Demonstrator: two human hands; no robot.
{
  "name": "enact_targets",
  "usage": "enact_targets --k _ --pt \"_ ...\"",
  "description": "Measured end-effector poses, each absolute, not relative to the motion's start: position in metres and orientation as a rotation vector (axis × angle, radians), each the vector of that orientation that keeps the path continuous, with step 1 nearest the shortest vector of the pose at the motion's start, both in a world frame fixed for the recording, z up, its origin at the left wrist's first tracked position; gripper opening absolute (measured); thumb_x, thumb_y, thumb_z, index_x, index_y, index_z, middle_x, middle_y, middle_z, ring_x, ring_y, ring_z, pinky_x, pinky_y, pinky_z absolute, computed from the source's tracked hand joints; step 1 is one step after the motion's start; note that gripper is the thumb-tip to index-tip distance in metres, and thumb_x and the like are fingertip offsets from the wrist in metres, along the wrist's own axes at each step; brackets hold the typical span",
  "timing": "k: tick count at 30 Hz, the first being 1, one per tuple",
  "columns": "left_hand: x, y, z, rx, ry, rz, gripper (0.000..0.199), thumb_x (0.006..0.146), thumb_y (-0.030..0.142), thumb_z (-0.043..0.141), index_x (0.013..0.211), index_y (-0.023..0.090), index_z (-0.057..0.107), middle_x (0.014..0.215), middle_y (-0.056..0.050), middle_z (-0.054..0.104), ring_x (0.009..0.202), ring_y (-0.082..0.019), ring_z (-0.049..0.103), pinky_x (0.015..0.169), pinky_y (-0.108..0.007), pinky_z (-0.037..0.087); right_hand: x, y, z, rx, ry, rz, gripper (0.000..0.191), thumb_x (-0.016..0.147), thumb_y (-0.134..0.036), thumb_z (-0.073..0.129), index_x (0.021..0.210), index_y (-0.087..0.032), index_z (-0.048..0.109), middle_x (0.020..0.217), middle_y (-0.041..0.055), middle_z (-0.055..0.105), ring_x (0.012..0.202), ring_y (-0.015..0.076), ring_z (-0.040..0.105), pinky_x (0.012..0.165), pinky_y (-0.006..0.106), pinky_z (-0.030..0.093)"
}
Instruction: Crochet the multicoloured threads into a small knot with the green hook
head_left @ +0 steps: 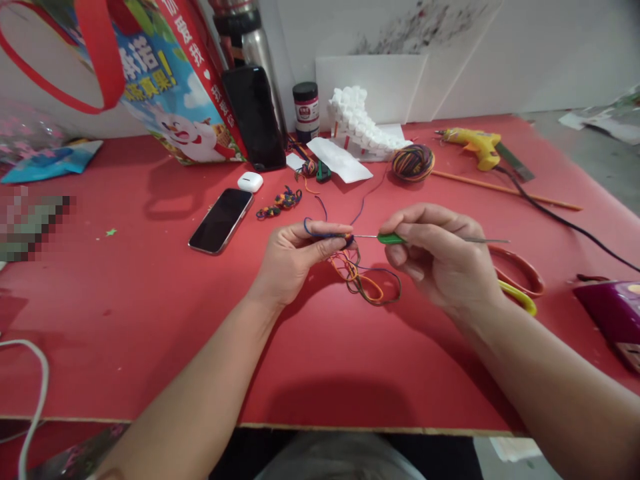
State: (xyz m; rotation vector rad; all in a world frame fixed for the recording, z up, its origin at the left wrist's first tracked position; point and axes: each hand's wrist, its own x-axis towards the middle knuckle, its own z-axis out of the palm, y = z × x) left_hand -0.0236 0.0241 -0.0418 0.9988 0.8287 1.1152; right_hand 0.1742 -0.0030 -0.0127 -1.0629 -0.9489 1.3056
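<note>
Between the thumb and fingers of my left hand (295, 257) is a small piece of multicoloured crochet (349, 239). A strand of blue yarn loops over the left index finger. My right hand (437, 253) is closed around the green grip of a crochet hook (391, 238). The hook's thin metal shaft points left and meets the crochet piece; its other end sticks out to the right behind the fingers. Loose orange and dark yarn strands (373, 287) hang in loops below the left fingers. A thin strand runs back towards a multicoloured yarn ball (413, 163).
Scissors (523, 293) with red and yellow handles lie beside my right wrist. Behind are a yellow glue gun (473, 143) with a black cord, a wooden stick (510, 189) and a white paper model (357, 120). Left are a phone (221, 220), an earbud case (251, 181) and a finished-looking yarn piece (280, 202).
</note>
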Motion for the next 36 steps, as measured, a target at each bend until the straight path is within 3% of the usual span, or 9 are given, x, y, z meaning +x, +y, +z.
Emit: enact_targets --k 12,21,27,36 --pt "-0.022 0.025 -0.041 0.991 0.803 1.105 0.019 0.071 0.031 0.103 0.085 0.025 0.09 0.088 -0.005 0.087 0.083 -0.019 0.082 0.084 -0.031 0.067 0.173 -0.003 -0.011 -1.039 -0.918 1.324 0.007 0.073 -0.022 0.083 0.071 -0.022 0.076 0.05 -0.0018 0.06 0.041 0.0098 0.051 0.033 0.019 0.028" --pt "-0.023 0.024 -0.043 1.024 0.782 1.094 0.018 0.071 0.031 0.103 0.085 0.027 0.091 0.087 -0.004 0.086 0.083 -0.018 0.081 0.084 -0.03 0.067 0.178 -0.002 -0.012 -1.062 -0.91 1.321 0.004 0.07 -0.02 0.081 0.07 -0.021 0.077 0.047 -0.002 0.059 0.037 0.0086 0.044 0.032 0.02 0.02" --pt "-0.022 0.023 -0.042 0.995 0.771 1.118 0.017 0.072 0.028 0.102 0.084 0.026 0.091 0.088 -0.003 0.087 0.083 -0.015 0.082 0.084 -0.024 0.066 0.174 -0.002 -0.013 -1.007 -0.898 1.363 0.006 0.073 -0.021 0.083 0.072 -0.021 0.077 0.049 -0.002 0.06 0.04 0.0094 0.049 0.034 0.02 0.026" --pt "-0.016 0.028 -0.037 0.786 0.764 1.158 0.024 0.061 0.023 0.105 0.078 0.021 0.088 0.078 -0.002 0.084 0.075 -0.014 0.082 0.068 -0.017 0.059 0.165 0.0 -0.026 -0.881 -0.768 1.442 0.004 0.078 -0.018 0.079 0.078 -0.021 0.082 0.057 -0.0024 0.068 0.04 0.0046 0.044 0.041 0.019 0.035"
